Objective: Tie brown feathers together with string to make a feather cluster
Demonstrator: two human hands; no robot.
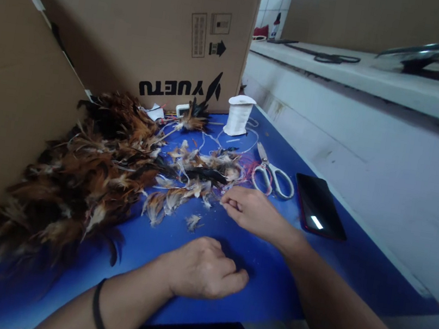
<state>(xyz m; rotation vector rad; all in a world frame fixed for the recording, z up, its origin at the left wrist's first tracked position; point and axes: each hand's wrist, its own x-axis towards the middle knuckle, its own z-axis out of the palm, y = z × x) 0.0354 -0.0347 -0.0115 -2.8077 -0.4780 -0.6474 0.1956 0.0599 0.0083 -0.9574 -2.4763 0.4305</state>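
Left fingers [233, 283] curl together; right fingers [232, 206] seem pinched beside wispy, mottled feathers [157, 206].

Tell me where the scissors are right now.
In the head view, right of centre, the scissors lie on the blue tabletop, between the feathers on their left and the black phone on their right, just beyond the right hand.

A thin black band [96, 306] circles the left forearm [132, 299] above the wrist, both forearms being bare
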